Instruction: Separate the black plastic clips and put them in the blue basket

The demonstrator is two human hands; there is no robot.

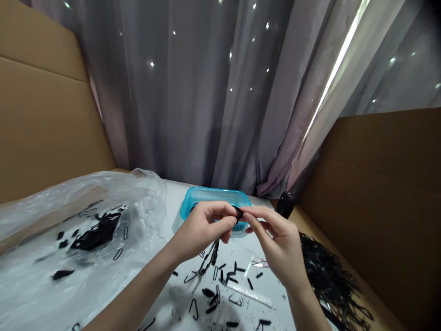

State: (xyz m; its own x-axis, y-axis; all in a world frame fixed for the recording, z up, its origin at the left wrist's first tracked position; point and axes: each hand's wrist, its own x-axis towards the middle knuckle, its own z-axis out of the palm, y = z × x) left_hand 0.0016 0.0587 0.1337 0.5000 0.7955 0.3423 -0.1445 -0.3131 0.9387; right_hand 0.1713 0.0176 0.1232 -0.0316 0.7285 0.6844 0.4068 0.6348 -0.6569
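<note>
In front of the blue basket [196, 194], my left hand [208, 227] pinches a small black piece [238, 213] between thumb and fingers. My right hand [275, 234] meets it from the other side, its thumb and forefinger closed at the piece's right end. Fingers cover much of the piece, so its exact kind is unclear. Beneath my left hand is a dark strand [214, 253]; I cannot tell whether it hangs or lies on the table. Loose wire-like black loops [194, 309] and short black pieces [208, 293] are scattered below my hands.
A clear plastic bag [144, 202] with black pieces [99, 232] on it covers the left side. To the right lie a heap of black strands [327, 271], a dark bottle-like object [285, 204], small scissors [261, 263] and a clear strip [250, 294]. Cardboard walls [44, 115] flank the white table.
</note>
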